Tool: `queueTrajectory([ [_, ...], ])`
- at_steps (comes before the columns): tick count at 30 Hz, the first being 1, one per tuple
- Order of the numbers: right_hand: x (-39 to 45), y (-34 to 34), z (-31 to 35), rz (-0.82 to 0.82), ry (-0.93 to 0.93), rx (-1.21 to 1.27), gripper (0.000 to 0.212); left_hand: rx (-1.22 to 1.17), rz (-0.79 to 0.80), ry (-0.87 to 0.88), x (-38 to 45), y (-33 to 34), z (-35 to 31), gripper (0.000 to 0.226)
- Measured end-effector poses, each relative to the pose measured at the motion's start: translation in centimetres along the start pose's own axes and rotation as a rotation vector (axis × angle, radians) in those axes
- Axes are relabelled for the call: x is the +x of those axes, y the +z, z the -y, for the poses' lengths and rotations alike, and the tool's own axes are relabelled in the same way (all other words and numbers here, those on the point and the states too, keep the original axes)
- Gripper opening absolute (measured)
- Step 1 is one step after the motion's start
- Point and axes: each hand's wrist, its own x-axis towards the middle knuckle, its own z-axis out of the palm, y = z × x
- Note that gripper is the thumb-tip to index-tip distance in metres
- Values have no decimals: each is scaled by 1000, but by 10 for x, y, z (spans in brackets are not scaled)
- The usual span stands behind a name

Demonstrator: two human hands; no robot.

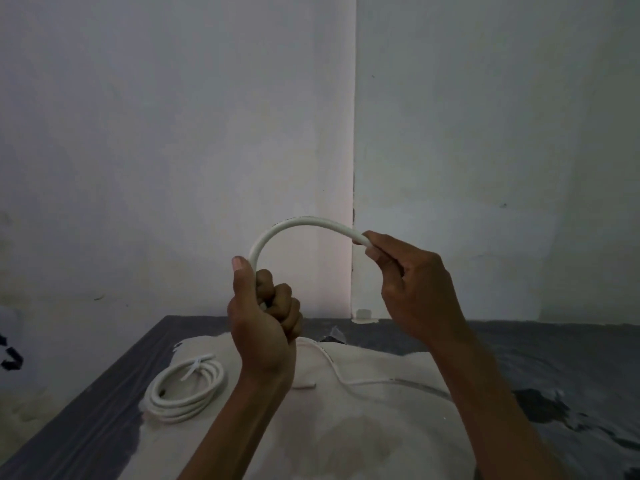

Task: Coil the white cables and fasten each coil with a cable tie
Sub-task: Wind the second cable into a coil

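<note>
A white cable [304, 223] arches in the air between my two hands. My left hand [265, 317] grips its left part in a fist, thumb up along the cable. My right hand [412, 285] pinches the cable's other part between thumb and fingers. Below my left hand the cable runs down onto the pale cloth [381, 427] and trails to the right. A finished coil of white cable [185, 389], bound with a white cable tie [195, 365], lies on the cloth at the left.
The cloth covers a dark grey table [104, 410] that meets white walls at the back. A small dark object [332, 336] lies near the table's back edge. A crumpled clear plastic wrapper [557, 407] lies at the right.
</note>
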Motion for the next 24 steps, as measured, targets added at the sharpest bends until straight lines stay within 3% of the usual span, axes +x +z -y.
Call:
queueTrajectory([
  [5,1,-5,-5,34,79,27,44,61,46,-57,-6,4,-2,53],
  [12,24,-23,9,183,-76,-62,28,-42,-37,-154,-14,1,-27,50],
  [18,16,-36,28,429,-141,-463,30,-87,-34,-178,-37,2,-39,54],
  [24,-30,-50,26,558,189,-736,37,-29,23,-80,-65,-1,-55,53],
])
